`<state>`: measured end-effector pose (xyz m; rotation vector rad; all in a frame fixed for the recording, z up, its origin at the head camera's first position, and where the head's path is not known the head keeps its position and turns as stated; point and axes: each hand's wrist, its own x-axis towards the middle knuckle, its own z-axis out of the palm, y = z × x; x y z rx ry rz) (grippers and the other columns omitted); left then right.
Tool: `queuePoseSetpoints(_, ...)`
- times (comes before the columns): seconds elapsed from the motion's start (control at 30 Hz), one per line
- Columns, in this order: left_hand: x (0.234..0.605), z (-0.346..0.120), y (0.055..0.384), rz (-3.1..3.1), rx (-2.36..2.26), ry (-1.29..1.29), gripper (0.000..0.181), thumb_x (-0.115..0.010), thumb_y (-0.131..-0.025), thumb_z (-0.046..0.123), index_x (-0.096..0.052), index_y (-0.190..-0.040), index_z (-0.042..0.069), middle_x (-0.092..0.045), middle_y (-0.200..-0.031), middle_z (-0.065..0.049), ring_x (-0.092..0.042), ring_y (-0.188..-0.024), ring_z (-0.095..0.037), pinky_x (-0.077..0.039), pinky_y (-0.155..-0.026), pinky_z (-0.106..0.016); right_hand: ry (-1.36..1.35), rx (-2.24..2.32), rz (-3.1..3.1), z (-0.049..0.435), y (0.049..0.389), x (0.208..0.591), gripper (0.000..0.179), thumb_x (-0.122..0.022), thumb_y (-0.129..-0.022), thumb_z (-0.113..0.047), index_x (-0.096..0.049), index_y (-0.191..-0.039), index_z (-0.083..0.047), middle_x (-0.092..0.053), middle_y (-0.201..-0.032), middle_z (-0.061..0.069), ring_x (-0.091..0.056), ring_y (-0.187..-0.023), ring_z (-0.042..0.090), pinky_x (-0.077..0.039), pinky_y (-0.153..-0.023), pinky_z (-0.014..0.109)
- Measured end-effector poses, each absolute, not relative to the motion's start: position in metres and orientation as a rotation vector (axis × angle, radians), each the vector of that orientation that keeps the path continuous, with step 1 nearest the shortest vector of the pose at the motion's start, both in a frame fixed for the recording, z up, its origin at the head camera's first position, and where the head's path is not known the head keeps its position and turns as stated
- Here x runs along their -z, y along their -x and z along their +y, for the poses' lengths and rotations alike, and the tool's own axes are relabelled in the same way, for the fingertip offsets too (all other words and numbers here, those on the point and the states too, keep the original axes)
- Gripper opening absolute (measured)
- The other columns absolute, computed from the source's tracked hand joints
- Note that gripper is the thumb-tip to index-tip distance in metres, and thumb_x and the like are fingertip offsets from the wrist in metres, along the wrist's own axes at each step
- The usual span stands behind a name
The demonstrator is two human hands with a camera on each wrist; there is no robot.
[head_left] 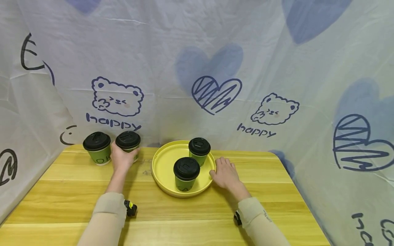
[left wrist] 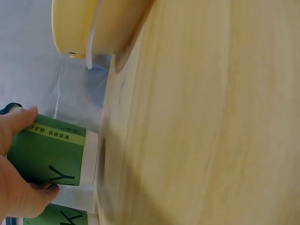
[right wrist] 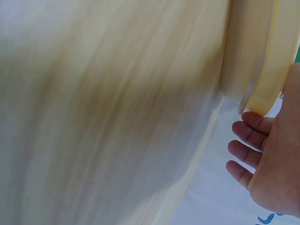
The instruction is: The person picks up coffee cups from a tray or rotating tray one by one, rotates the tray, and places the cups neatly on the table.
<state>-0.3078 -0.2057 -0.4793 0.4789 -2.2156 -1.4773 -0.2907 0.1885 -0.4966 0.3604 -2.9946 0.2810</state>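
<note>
My left hand [head_left: 121, 158] grips a green paper cup with a black lid [head_left: 128, 139], thumb and fingers around its side. In the left wrist view, that cup [left wrist: 51, 152] has its white base close over the tabletop. Just left of it stands a similar lidded cup [head_left: 97, 149]. A round yellow tray [head_left: 164, 167] lies in the middle, bearing a front cup [head_left: 186, 173] and a rear cup [head_left: 199, 150]. My right hand [head_left: 227, 174] rests at the tray's right rim, fingers loosely extended. The right wrist view has its fingertips [right wrist: 253, 117] right at the tray's edge [right wrist: 276, 61].
The wooden table [head_left: 172, 218] runs back to a pale cloth curtain [head_left: 166, 61] printed with hearts and bears. More cloth hangs along the left and right sides. A dark device is strapped at each wrist.
</note>
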Motion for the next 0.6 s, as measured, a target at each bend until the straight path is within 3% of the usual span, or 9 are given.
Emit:
queuePoseSetpoints(0.4,0.4852,-0.2103,0.3083,-2.203,1.531,-0.578,0.102,-0.083,-0.087,0.022,-0.016,-0.16,-0.002,-0.036,-0.157,-0.035,-0.034,-0.146,-0.051,-0.028,-0.122,-0.058,-0.355,-0.278,-2.998,0.1857,0.2866,0.4922,0.042,-0.058,-0.098,-0.033,-0.057,-0.124,0.0,-0.055,-0.124,0.017,-0.05,-0.123,0.038,-0.043,-0.099,0.054)
queuePoseSetpoints(0.6,0.4837,-0.2102,0.3092,-2.199,1.555,-0.6,0.104,-0.082,-0.089,0.022,-0.011,-0.161,-0.003,-0.028,-0.16,-0.037,-0.028,-0.149,-0.051,-0.023,-0.125,-0.056,-0.347,-0.28,-3.004,0.1859,0.2866,0.4922,0.043,-0.057,-0.098,-0.033,-0.057,-0.125,0.0,-0.055,-0.126,0.017,-0.049,-0.124,0.038,-0.042,-0.1,0.054)
